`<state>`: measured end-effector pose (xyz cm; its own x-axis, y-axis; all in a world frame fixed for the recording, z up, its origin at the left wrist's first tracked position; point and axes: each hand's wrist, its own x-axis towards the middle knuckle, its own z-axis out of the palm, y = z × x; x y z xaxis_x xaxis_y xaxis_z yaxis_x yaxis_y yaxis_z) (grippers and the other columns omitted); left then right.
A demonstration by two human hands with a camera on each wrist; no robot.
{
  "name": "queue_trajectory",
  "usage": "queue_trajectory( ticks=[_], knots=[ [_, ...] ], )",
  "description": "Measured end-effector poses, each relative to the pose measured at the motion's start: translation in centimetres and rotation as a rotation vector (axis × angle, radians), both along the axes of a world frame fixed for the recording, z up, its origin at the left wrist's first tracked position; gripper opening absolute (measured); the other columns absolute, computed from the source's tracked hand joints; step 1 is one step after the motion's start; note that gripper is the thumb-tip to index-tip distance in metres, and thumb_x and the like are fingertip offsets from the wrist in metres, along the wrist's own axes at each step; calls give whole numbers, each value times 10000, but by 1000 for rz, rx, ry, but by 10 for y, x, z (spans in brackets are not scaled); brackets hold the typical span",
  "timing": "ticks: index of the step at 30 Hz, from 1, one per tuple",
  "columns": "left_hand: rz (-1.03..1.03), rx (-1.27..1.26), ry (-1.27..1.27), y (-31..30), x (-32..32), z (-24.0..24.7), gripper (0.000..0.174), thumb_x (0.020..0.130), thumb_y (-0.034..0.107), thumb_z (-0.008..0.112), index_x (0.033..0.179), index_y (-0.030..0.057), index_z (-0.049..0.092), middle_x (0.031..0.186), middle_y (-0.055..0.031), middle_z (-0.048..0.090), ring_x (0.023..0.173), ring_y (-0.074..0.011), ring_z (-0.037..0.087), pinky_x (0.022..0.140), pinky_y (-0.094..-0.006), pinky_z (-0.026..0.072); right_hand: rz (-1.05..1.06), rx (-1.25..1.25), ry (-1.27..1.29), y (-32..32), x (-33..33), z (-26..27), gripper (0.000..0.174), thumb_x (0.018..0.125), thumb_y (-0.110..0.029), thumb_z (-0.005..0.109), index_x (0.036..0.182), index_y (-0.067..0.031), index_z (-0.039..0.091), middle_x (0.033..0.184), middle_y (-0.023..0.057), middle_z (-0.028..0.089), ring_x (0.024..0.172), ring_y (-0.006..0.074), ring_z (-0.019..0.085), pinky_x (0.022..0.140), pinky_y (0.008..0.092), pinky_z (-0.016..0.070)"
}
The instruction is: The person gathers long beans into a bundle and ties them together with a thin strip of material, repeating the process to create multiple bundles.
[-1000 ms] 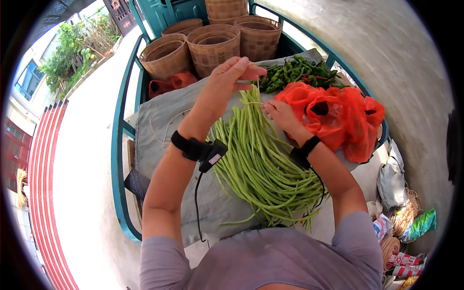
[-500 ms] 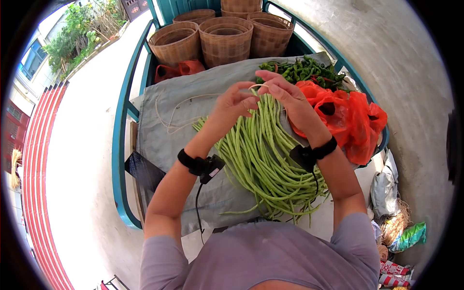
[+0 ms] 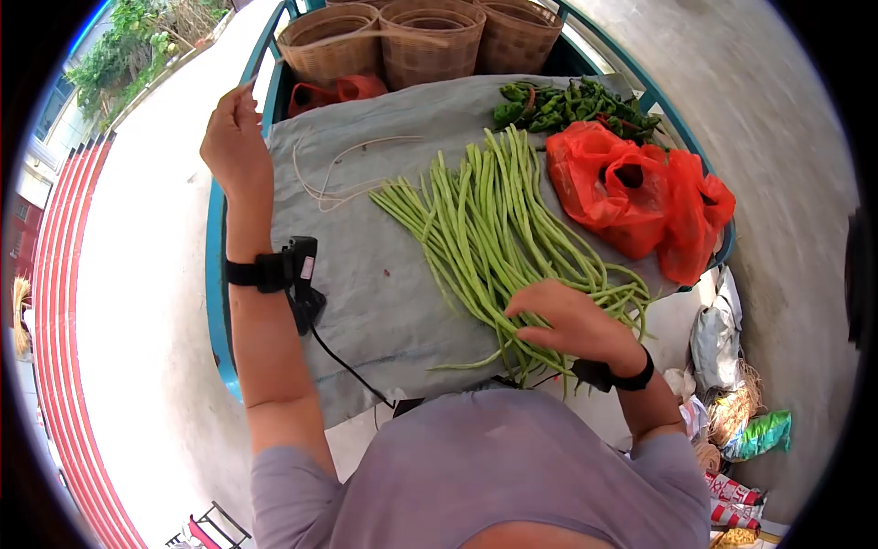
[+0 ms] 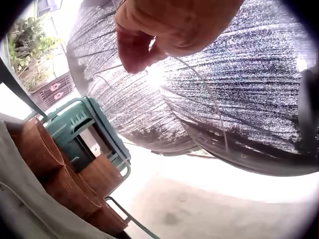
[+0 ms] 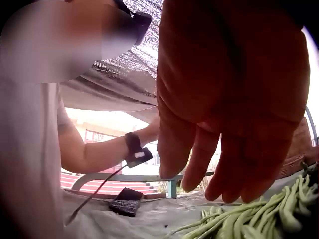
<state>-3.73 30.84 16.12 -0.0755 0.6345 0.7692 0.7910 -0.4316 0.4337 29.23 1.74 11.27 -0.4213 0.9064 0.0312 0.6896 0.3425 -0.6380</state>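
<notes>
A loose bunch of long green beans (image 3: 485, 210) lies spread on the grey cloth (image 3: 366, 302). Raised at the far left of the cloth, my left hand (image 3: 236, 137) pinches a thin pale strand (image 4: 212, 97) between thumb and fingers. The strand trails away from the fingertips in the left wrist view. Over the near end of the beans is my right hand (image 3: 576, 320), holding nothing, its fingers extended and loosely bent; the right wrist view shows the fingers (image 5: 219, 164) pointing down beside the beans. More pale strands (image 3: 322, 190) lie looped on the cloth left of the bunch.
Red plastic bags (image 3: 608, 192) sit right of the beans, with green peppers (image 3: 576, 108) behind them. Several woven baskets (image 3: 430, 50) stand at the back of the cart. Its teal rail (image 3: 217, 265) runs along the left side. Bags (image 3: 718, 334) lie on the ground at right.
My hands, together above the far end of the beans with a pale strand half a second ago, have moved apart. The left swung out left with the strand; the right came back toward my body.
</notes>
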Motion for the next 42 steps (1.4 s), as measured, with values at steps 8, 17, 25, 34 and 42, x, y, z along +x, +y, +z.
queue_trajectory(
  ticks=[8,17,25,34,42],
  knots=[
    [-482,-856,308,-110,74,-41,394,851,340,628,1050,2,600,929,-234,636,930,-380,610,759,-454,471,-296,154,-185,-61,0,-14,504,681,-189,765,1154,-113,608,1178,86,575,1107,291,513,950,409,391],
    [-1002,-1301,507,-226,109,-123,413,899,372,591,1012,-23,627,887,-193,664,858,-335,634,721,-403,486,-807,330,-551,-90,79,-85,428,898,-423,564,1173,-95,559,1254,114,523,1182,292,473,1046,498,252],
    [-1095,-1600,254,-264,135,-136,395,912,261,608,1180,-21,538,951,-130,654,848,-202,613,766,-326,492,-717,331,-391,-93,81,-68,305,842,-372,647,925,-81,612,884,83,588,908,289,533,967,459,322],
    [-1214,-1666,59,-283,149,-146,601,894,275,621,1341,-33,363,1122,-184,592,991,-238,593,857,-345,475,-743,333,-355,-109,66,-64,230,818,-211,675,987,-63,628,909,107,605,853,306,546,832,389,412],
    [-1520,-1151,7,-330,138,-210,608,875,244,590,1344,-72,368,1273,-283,494,1231,-335,464,1045,-367,356,-568,-9,367,-103,-66,-44,273,920,-190,556,1142,-35,594,1132,144,602,1066,326,543,947,409,399]
  ],
)
